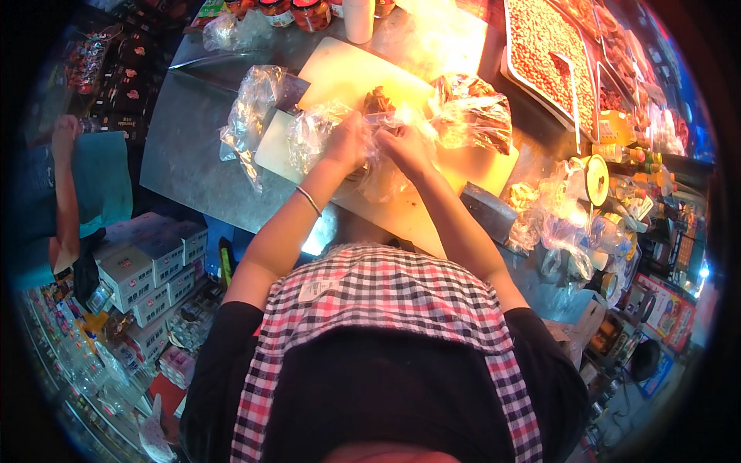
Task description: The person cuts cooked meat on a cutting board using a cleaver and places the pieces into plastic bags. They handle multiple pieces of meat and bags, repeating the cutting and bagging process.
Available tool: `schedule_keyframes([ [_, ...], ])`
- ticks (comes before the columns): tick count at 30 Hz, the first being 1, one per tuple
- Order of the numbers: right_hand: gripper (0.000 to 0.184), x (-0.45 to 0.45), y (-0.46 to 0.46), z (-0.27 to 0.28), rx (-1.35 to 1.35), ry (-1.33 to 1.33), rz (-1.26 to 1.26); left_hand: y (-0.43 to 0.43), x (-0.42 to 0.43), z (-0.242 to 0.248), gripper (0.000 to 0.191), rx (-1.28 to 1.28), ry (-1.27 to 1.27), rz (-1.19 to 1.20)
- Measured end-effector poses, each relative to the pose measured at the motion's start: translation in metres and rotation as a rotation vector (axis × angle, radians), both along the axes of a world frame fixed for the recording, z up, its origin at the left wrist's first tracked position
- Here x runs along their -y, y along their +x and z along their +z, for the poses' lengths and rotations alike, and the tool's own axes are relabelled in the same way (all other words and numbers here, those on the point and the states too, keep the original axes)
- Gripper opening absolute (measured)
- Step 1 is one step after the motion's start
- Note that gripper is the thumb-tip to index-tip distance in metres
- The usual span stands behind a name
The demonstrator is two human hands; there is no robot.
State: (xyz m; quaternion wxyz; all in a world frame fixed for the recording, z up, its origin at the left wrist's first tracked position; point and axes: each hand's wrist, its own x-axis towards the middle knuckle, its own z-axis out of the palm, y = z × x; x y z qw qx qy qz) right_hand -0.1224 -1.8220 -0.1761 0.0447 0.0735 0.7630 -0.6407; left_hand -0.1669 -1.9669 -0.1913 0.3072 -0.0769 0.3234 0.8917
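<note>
Over the pale cutting board (353, 66), both hands have their fingers closed on a thin clear plastic bag (385, 179). My left hand (349, 140) grips it from the left, and my right hand (407, 149) pinches it close by on the right. Just beyond the fingers shows a dark brown piece of food (377, 100); whether it lies inside the bag I cannot tell. A clear bag of dark brown food (472, 113) rests to the right of my right hand. Left of my left hand lies crumpled plastic film (255, 110). Glare washes out part of the board.
A dark, flat-sided metal object (488, 212) lies by my right forearm. Jars (311, 13) and a white cup (359, 20) stand at the back. To the right are a peanut tray (550, 52) and bottles (616, 153). Another person's arm (65, 185) is at left, above stacked cartons (142, 266).
</note>
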Motion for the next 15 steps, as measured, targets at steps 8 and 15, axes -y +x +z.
schedule_keyframes([
  [8, 0.032, -0.012, -0.012, 0.017, 0.136, -0.199, -0.064, 0.018, 0.030, 0.021, 0.027, -0.539, -0.753, -0.085],
  [15, 0.067, -0.022, 0.023, 0.046, 0.182, -0.798, 0.051, 0.040, 0.041, 0.052, 0.042, -0.036, -0.271, -0.157],
])
